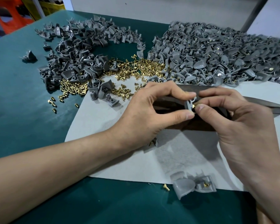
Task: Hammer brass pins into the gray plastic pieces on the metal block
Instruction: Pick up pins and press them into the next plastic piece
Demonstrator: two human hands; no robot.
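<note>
Left hand (152,110) pinches a gray piece (188,105) above the metal block (200,125); the right hand (233,120) grip pinches a pin (194,106) at its hole. Pinned heap (217,52) large; unpinned heap (74,50) and loose pins (136,67) await.

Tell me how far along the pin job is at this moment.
Done: many pieces in the right pile already carry brass. In hand: the left hand holds a gray piece over the metal block; the right hand pinches a brass pin against it. Left: the far-left pile and loose pins.
</note>
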